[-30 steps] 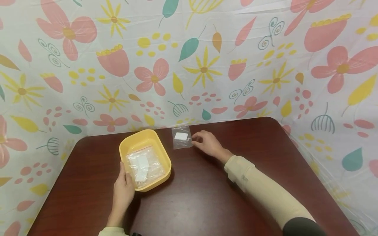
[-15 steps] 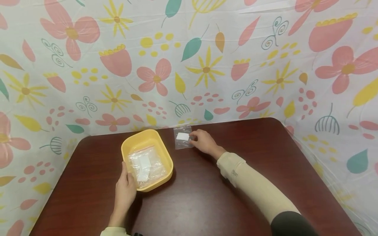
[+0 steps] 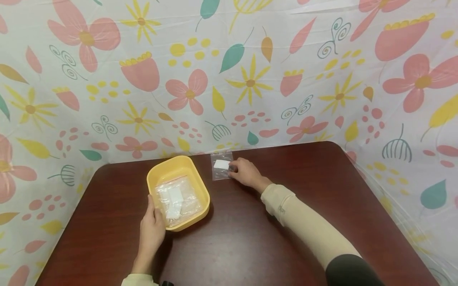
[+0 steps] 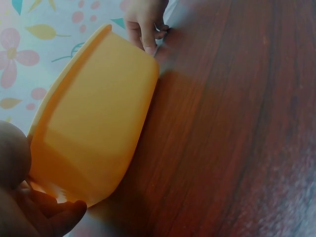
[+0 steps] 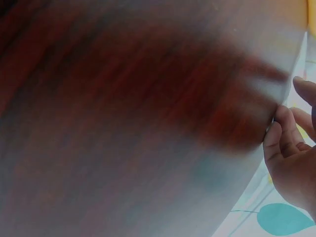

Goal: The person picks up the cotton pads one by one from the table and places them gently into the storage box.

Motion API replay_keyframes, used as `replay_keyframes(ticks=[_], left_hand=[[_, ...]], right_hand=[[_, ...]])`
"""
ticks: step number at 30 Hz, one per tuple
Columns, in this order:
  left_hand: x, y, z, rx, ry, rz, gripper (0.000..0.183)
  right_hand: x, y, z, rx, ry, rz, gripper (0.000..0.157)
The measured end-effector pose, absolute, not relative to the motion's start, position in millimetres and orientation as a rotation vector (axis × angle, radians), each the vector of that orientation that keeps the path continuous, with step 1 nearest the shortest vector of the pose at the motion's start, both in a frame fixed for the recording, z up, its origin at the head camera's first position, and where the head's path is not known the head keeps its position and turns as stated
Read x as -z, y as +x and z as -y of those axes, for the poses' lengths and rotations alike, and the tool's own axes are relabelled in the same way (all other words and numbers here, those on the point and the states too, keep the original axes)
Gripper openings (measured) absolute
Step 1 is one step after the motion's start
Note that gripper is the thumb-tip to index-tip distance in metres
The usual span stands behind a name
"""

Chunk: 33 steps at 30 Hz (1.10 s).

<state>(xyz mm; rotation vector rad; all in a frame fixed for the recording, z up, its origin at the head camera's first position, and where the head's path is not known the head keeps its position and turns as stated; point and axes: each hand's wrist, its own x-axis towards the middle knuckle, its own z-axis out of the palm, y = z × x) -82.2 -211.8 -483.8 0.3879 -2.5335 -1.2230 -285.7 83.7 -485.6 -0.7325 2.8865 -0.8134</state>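
My left hand (image 3: 152, 228) grips a yellow plastic bin (image 3: 168, 163) by its left side, thumb at the rim and fingers beneath, also seen in the left wrist view. The bin tilts towards me. Inside it lie clear zip bags (image 3: 191, 200) with white pieces in them. Right of the bin, a small clear zip bag (image 3: 218, 175) with a white rectangle (image 3: 222, 164) lies flat near the table's far edge. My right hand (image 3: 247, 172) has bent fingertips at that bag's right edge; I cannot tell if they pinch it.
The dark red-brown wooden table (image 3: 229, 246) has rounded far corners. A white cloth (image 3: 214, 79) printed with flowers and leaves hangs close behind its far edge and along both sides.
My right hand has moved left onto the right edge of the small zip bag, its fingers drawn in a little. The small bag, the bin and the left hand keep their places.
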Motion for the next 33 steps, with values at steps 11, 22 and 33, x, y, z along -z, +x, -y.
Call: replay_keyframes(ticks=[11,22,33], left_hand=[[482.3,-82.1,211.6,1.229,0.388,2.531,0.055],[481.7,-81.8,211.4,1.23,0.388,2.529,0.055],[480.7,-81.7,211.3,1.242,0.396,2.543,0.056]], right_hand=[[486.9,-284.6,-80.1,0.735,-0.69,-2.902,0.035],[489.3,-281.7,-78.2,0.705,-0.735,-2.961,0.013],[492.4,-280.4,-79.1,0.762,-0.716,-3.004,0.009]])
